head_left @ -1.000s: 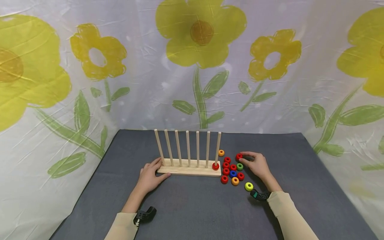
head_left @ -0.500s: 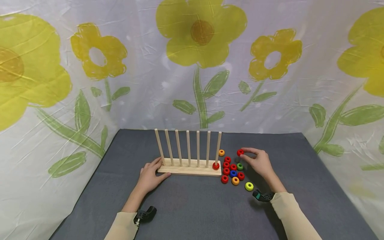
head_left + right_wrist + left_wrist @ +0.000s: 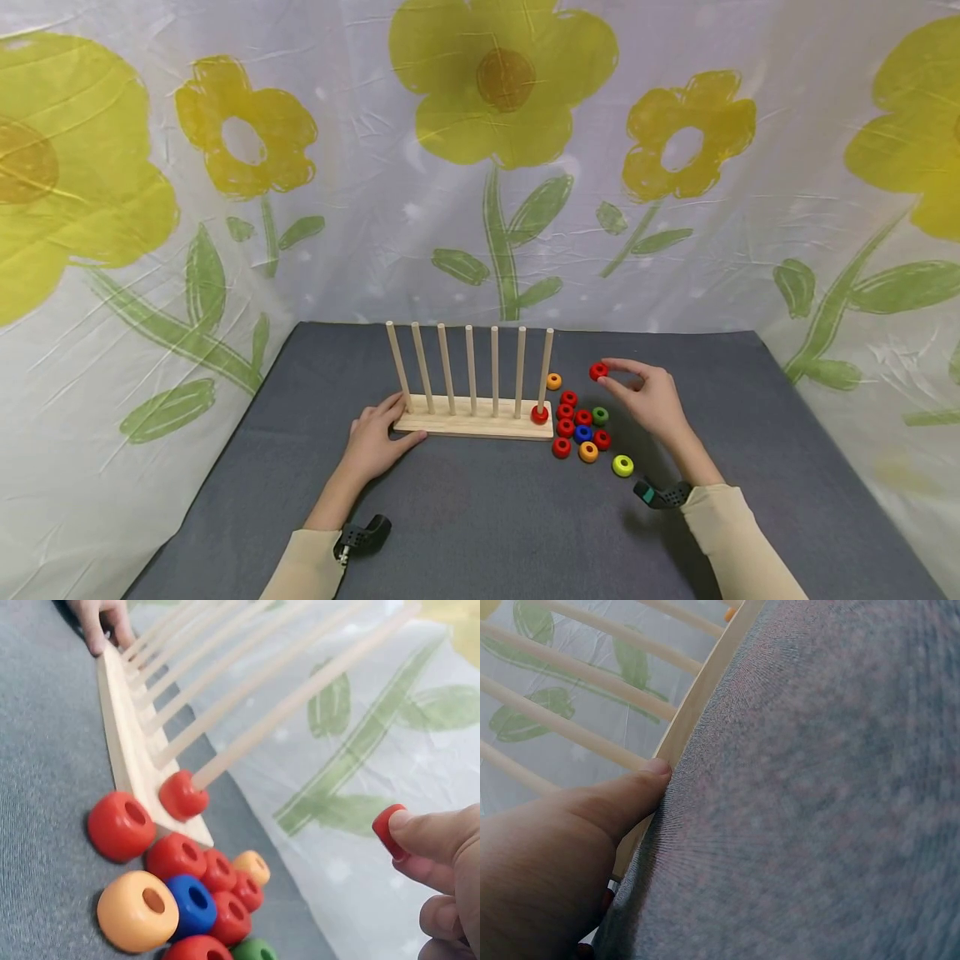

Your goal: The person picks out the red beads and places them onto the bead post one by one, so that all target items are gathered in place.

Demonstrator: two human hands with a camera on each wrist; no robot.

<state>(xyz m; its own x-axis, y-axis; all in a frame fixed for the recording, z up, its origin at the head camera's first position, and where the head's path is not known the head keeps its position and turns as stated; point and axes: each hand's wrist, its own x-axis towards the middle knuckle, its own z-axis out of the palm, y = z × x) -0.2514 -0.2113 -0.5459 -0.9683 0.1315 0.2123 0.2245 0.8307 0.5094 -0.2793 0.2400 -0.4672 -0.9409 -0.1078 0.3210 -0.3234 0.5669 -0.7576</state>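
A wooden peg rack (image 3: 472,425) with several upright pegs stands on the table, one red bead (image 3: 539,414) threaded at the foot of its rightmost peg. At the rack's left end my left hand (image 3: 375,442) grips the base, thumb along the front edge and fingers at the back; the thumb (image 3: 641,791) on the wood shows in the left wrist view. My right hand (image 3: 651,404) pinches a red ring bead (image 3: 598,371) between thumb and fingertip, raised above the table to the right of the rack. The right wrist view shows that held bead (image 3: 390,831) edge-on.
Right of the rack lie several loose red beads (image 3: 562,447), a blue bead (image 3: 582,433), a green bead (image 3: 600,416), a yellow bead (image 3: 622,466) and two orange beads (image 3: 588,452). A flowered cloth (image 3: 360,225) hangs behind the grey table (image 3: 465,517).
My right hand has lifted the red bead away from the loose beads, upward and toward the back. The left hand and the rack have stayed put.
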